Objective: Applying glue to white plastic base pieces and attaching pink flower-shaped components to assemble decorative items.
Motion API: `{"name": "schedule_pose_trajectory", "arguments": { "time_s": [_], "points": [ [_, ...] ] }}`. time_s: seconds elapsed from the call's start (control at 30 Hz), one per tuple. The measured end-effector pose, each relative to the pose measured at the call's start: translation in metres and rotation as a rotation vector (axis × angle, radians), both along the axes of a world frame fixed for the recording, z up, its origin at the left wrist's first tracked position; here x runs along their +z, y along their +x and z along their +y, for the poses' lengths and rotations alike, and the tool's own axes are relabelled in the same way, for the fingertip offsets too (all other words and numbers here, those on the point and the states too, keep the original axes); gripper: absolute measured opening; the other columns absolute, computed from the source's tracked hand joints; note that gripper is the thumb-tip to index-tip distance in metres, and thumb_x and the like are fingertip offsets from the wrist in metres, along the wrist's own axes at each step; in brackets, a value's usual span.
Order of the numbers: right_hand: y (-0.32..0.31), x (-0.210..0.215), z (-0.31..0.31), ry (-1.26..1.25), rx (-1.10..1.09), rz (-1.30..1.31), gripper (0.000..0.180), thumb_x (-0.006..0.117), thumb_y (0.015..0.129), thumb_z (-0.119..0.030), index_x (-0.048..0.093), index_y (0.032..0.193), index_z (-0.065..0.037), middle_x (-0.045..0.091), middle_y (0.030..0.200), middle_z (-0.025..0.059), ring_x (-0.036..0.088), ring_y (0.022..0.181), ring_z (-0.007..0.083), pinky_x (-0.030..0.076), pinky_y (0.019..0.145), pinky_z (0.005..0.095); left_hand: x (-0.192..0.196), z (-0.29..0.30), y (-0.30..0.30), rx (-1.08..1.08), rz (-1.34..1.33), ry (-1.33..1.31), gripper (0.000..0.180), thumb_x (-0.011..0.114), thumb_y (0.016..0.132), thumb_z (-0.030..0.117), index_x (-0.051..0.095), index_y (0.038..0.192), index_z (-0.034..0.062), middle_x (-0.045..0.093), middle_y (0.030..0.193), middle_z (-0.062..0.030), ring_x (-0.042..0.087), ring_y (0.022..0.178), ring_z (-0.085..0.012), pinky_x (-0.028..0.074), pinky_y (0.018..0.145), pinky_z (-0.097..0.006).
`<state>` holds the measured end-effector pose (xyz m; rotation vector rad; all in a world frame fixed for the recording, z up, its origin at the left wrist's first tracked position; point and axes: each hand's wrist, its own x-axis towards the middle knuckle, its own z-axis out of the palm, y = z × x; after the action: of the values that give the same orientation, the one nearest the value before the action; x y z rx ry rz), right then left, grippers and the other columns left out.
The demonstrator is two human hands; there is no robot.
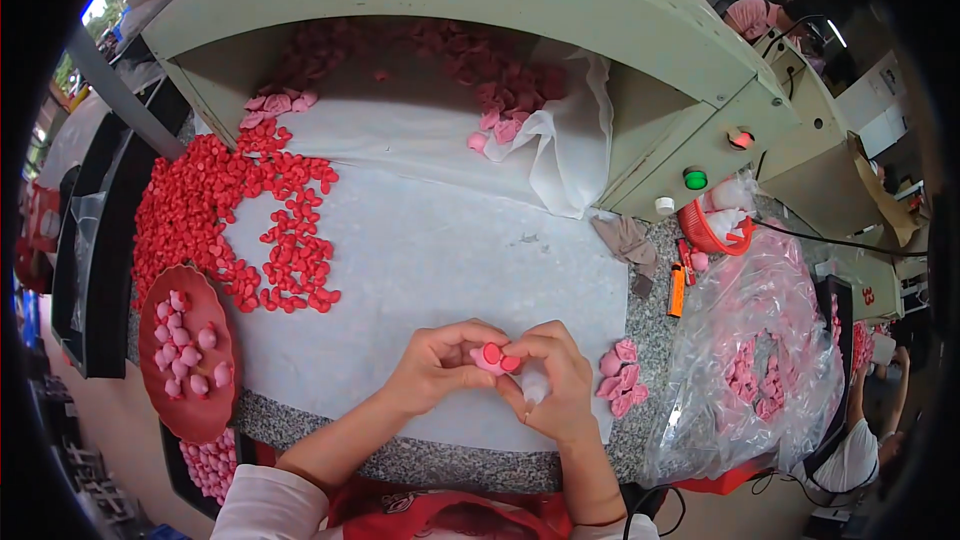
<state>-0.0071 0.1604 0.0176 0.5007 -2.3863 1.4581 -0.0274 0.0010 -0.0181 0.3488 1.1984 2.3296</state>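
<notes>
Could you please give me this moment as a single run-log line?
left hand: holds pink piece | right hand: pinches same piece, white wad in palm | left: red pieces pile, red tray | right: pink shells

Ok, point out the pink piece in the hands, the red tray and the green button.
pink piece (pixel 490 358), head view, its middle.
red tray (pixel 190 415), head view, bare lower part.
green button (pixel 695 179), head view, its cap.

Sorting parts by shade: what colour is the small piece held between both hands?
Pale pink with two red round caps, best seen in the head view: the small piece between left hand and right hand.
</notes>
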Motion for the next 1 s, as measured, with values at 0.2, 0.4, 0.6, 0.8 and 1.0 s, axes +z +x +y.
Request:
{"name": "schedule_pose_trajectory", "arguments": {
  "time_s": [0.2, 0.4, 0.6, 0.8, 1.0],
  "points": [
    [-0.004, 0.001, -0.002, -0.002, -0.017, -0.036, 0.036, 0.073, 0.054, 0.001, 0.056, 0.084, -0.005, 0.054, 0.078, 0.0088, 0.056, 0.067, 0.0193, 0.047, 0.058, 0.026, 0.008, -0.001, -0.001, 0.007, -0.172, -0.02, 0.035, 0.067, 0.072, 0.003, 0.053, 0.104, -0.0034, 0.058, 0.099, -0.0124, 0.058, 0.09, -0.0197, 0.05, 0.078, -0.031],
    [-0.004, -0.005, -0.008, -0.001, -0.063, 0.01, 0.035, 0.074, 0.054, 0.001, 0.056, 0.084, -0.003, 0.056, 0.078, 0.0098, 0.057, 0.065, 0.0185, 0.047, 0.056, 0.0259, -0.001, 0.0, 0.002, 0.023, -0.25, 0.086, 0.034, 0.065, 0.075, 0.004, 0.053, 0.105, -0.0027, 0.059, 0.098, -0.011, 0.058, 0.09, -0.0194, 0.05, 0.078, -0.031],
    [-0.002, -0.009, -0.008, 0.069, -0.103, 0.087, 0.035, 0.074, 0.054, 0.002, 0.056, 0.083, -0.003, 0.057, 0.078, 0.0099, 0.057, 0.063, 0.0189, 0.047, 0.053, 0.0258, 0.001, 0.003, 0.003, 0.006, -0.268, 0.141, 0.028, 0.055, 0.081, 0.0, 0.052, 0.109, -0.0028, 0.059, 0.098, -0.0117, 0.058, 0.09, -0.019, 0.047, 0.081, -0.033],
    [-0.003, 0.002, -0.003, 0.057, -0.1, 0.061, 0.032, 0.07, 0.059, 0.003, 0.058, 0.089, -0.003, 0.057, 0.08, 0.0085, 0.058, 0.063, 0.0159, 0.047, 0.052, 0.0233, 0.0, -0.002, -0.004, -0.094, -0.505, 0.324, 0.038, 0.063, 0.077, 0.009, 0.05, 0.112, -0.0005, 0.059, 0.099, -0.0114, 0.059, 0.09, -0.0223, 0.047, 0.079, -0.033],
    [-0.008, 0.011, 0.02, -0.6, 0.168, -0.969, 0.041, 0.06, 0.071, 0.0, 0.054, 0.112, 0.0, 0.06, 0.086, 0.0056, 0.056, 0.064, 0.0086, 0.047, 0.052, 0.0207, -0.003, -0.008, -0.004, -0.313, -0.397, 0.258, 0.039, 0.059, 0.08, 0.007, 0.048, 0.117, 0.0012, 0.057, 0.104, -0.0096, 0.057, 0.093, -0.0163, 0.049, 0.076, -0.027]
  ]
}}
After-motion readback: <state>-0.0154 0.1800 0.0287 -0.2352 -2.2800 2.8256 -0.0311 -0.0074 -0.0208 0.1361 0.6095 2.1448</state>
